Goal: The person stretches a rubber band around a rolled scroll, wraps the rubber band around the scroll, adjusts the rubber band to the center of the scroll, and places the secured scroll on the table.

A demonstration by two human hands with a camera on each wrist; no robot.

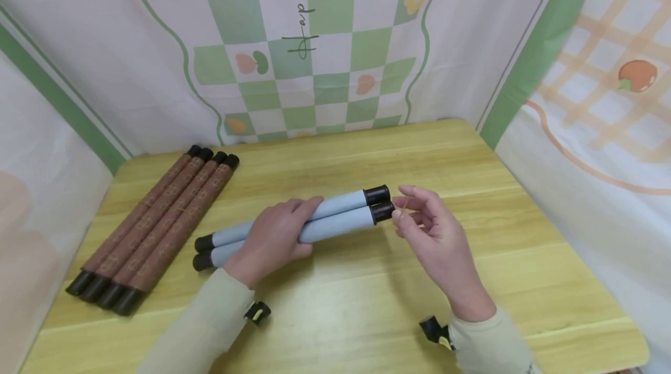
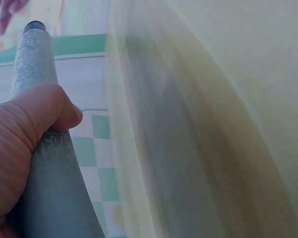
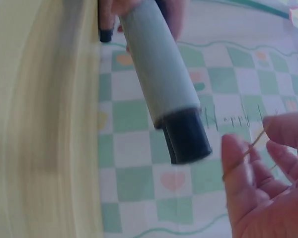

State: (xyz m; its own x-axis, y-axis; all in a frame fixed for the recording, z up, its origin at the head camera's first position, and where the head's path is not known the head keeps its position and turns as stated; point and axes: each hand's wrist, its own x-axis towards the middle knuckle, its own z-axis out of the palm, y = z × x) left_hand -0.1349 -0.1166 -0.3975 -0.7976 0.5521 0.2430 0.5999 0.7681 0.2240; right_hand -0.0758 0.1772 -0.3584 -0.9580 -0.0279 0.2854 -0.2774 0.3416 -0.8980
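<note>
Two light blue scrolls point(image 1: 335, 228) with black end caps lie side by side in my left hand point(image 1: 275, 237), which grips them round the middle. They appear raised over the table, slanting up to the right. In the left wrist view, the thumb lies across one patterned scroll point(image 2: 54, 183). My right hand point(image 1: 437, 240) is just beyond their right black ends. A thin rubber band point(image 3: 257, 141) is looped on its fingers and stretched to the thumb. In the right wrist view, a gap separates this hand from the black cap point(image 3: 186, 136).
Several brown patterned scrolls point(image 1: 162, 222) with black ends lie in a row at the table's left. The wooden table point(image 1: 335, 321) has curtains behind it, with a green checked one point(image 1: 330, 42) at the back. Black wrist devices point(image 1: 434, 330) sit at both sleeves.
</note>
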